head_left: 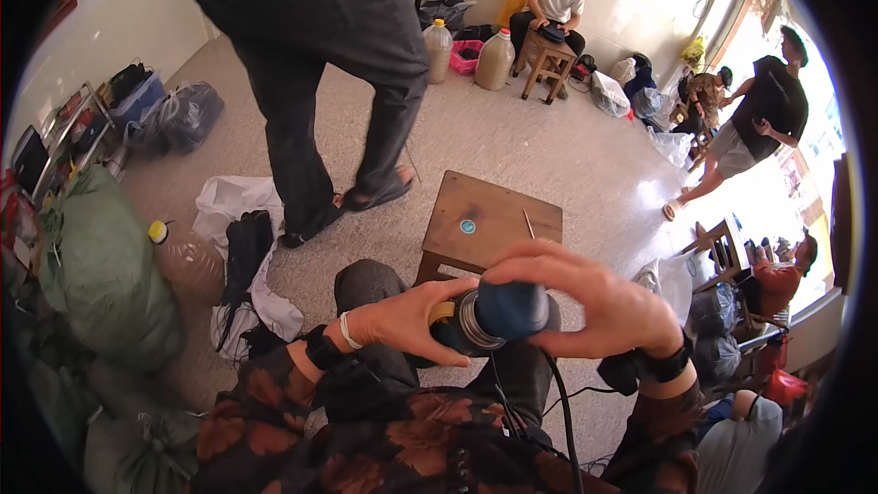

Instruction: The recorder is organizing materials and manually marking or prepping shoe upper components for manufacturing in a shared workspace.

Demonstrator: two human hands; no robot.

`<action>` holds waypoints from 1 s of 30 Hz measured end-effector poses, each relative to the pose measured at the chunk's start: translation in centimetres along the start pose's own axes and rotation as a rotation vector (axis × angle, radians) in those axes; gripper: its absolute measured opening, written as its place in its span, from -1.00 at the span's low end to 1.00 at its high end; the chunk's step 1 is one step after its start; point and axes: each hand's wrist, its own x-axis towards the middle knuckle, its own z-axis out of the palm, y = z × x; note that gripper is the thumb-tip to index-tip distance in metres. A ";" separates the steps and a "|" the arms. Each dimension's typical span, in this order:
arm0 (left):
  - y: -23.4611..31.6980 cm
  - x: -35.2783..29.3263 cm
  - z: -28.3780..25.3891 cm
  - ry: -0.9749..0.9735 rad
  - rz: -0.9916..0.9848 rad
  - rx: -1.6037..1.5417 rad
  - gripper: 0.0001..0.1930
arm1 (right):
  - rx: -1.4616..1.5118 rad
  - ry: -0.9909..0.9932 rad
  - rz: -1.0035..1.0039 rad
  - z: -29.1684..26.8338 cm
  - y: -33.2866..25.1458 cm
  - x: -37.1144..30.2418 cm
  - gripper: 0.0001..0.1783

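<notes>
Above my lap I hold a dark blue flask [451, 333] with a silver ringed neck. My left hand [395, 322] is wrapped round its body, beside a small yellowish part. The fingers and thumb of my right hand [599, 300] curve around the blue flask cap [514, 309], which sits at or against the neck; I cannot tell whether it is loose. Just beyond my hands stands a low wooden stool [489, 210]. On its top lie a small round turquoise piece [467, 227] and a thin stick [528, 223].
A person in dark trousers [302, 82] stands close ahead on the left. Green sacks [105, 265], a large plastic jug [187, 252] and white cloth [274, 302] lie at left. Black cables [560, 402] hang by my lap. People sit and walk at far right.
</notes>
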 end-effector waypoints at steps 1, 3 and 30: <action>0.4 -0.1 0.1 -0.014 0.014 -0.062 -0.18 | 0.014 0.051 -0.023 -0.7 -0.5 -0.2 -0.20; 1.2 -0.4 0.2 -0.027 0.024 -0.127 -0.18 | 0.032 0.102 -0.044 -0.9 -0.3 -0.6 -0.21; 12.1 3.2 0.3 0.436 1.343 0.524 -0.61 | 0.721 0.708 0.140 2.6 0.5 -2.2 0.03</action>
